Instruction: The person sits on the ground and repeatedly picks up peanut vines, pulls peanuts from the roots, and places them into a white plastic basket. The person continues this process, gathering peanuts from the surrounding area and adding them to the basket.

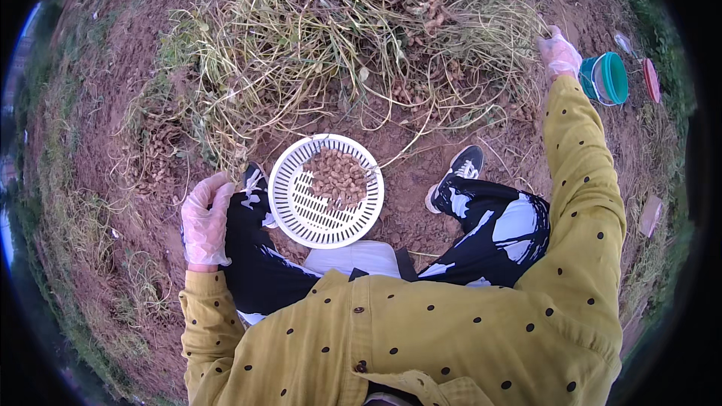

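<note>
My left hand [207,220], in a thin clear glove, is over my left knee with its fingers bent and a gap to the thumb; I see nothing in it. My right hand [558,55], gloved alike, is stretched out to the far right, its fingers closed around thin stems at the edge of a heap of pulled peanut plants [338,39]. Between my feet stands a round white slotted plastic basket [290,223]. Loose unshelled peanuts [338,177] lie in its upper right part.
A green bucket [615,79] lies tipped beside my right hand, with a red lid [651,80] beyond it. Peanut clusters [158,152] rest on the reddish soil at left. My shoes [465,163] flank the basket. A pinkish packet [650,215] is at far right.
</note>
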### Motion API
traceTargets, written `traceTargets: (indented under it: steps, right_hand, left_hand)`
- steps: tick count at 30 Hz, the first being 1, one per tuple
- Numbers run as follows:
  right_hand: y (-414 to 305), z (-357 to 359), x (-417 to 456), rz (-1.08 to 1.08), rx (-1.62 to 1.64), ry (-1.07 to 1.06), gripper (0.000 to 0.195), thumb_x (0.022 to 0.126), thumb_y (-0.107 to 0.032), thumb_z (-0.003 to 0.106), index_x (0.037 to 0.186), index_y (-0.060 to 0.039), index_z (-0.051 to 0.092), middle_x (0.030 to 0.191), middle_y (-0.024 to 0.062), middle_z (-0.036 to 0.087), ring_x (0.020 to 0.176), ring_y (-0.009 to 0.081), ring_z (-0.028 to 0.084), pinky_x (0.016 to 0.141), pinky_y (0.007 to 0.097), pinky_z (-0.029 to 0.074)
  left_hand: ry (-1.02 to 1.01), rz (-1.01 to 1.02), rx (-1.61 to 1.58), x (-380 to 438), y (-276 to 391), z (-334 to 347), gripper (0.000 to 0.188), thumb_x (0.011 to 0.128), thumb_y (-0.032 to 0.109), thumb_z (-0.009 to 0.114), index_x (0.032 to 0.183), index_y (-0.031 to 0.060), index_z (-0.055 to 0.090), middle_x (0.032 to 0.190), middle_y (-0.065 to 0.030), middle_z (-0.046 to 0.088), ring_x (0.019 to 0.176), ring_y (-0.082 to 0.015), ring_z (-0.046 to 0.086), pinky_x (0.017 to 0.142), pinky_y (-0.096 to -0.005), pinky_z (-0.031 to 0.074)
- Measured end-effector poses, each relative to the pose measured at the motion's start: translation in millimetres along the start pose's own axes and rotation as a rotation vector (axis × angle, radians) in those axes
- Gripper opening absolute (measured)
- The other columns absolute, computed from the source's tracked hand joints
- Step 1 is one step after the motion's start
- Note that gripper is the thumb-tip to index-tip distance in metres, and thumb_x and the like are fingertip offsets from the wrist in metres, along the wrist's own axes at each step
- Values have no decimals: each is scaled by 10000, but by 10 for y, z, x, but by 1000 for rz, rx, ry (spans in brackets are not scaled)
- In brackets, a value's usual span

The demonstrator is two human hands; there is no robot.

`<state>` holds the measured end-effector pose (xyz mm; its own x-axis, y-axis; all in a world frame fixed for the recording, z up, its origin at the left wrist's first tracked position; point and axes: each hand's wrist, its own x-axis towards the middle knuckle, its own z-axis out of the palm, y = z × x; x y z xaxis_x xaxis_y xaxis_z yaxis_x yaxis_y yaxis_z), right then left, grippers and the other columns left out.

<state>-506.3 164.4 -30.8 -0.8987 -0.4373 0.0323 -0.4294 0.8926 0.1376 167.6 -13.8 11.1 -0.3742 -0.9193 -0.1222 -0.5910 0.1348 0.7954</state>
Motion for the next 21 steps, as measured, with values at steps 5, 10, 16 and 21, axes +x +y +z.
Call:
traceTargets:
  steps: [5,10,16,21]
  right_hand:
    - [733,-1293,-125,135,131,407,597,895,-602,586,1367,-238,544,1085,105,738,1014,354,693,854,451,508]
    - [1234,-2070,-374,106,559,650,542,907,-536,633,1320,-189,576,973,80,733,929,317,698,820,423,510]
    - [959,-2397,-762,-77,380,480,568,908,-489,646,1347,-137,568,1092,152,722,1011,336,686,881,404,509]
    - [-206,-2205,-1315,-187,1108,162,383,886,-332,750,1127,-65,618,806,68,667,664,144,614,545,300,506]
  left_hand:
    - [-173,-66,-302,-239,103,42,304,930,82,680,1212,-30,665,1005,-50,710,875,-87,637,814,-237,518]
    - [-223,-96,-536,-395,184,-37,289,922,83,687,1185,-38,670,1011,-60,716,806,-94,653,776,-237,520]
    - [-301,-105,-708,-521,304,-24,255,913,112,714,1127,-25,689,1047,-74,720,773,-109,669,729,-239,541]
    - [-439,-104,-746,-616,648,-2,295,935,186,699,1167,6,683,1051,-57,718,812,-114,678,775,-260,541]
